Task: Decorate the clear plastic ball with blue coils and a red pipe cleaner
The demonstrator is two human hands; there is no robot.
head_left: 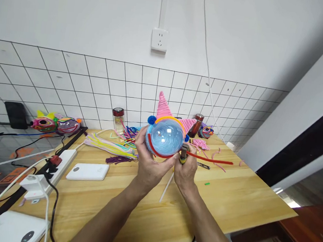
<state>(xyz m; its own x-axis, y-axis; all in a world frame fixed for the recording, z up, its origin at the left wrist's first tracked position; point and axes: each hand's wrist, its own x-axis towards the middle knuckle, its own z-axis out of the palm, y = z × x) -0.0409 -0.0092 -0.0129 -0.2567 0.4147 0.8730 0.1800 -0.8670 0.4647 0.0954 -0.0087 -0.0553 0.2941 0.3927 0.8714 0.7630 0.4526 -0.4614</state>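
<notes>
My left hand point(148, 161) is closed around the side of a clear, bluish ball point(167, 138). Blue pompoms, an orange band and two pink pipe-cleaner ears point(163, 106) decorate its upper part. A red pipe cleaner point(209, 158) curves along the ball's lower edge and sticks out far to the right. Closed in my right hand point(186, 173) are what look like pliers point(184, 153), with a dark squared head and yellow-green below. Their head is at the red pipe cleaner beside the ball; whether the jaws grip it is hidden.
Pipe-cleaner bundles point(110, 146), a white power bank point(87, 171) and a power strip point(59, 168) lie left. A white stick point(166, 188) lies below my hands. Behind stand a glass bottle point(118, 121) and a brown bottle point(197, 125). Finished-looking decorated balls point(68, 125) sit far left.
</notes>
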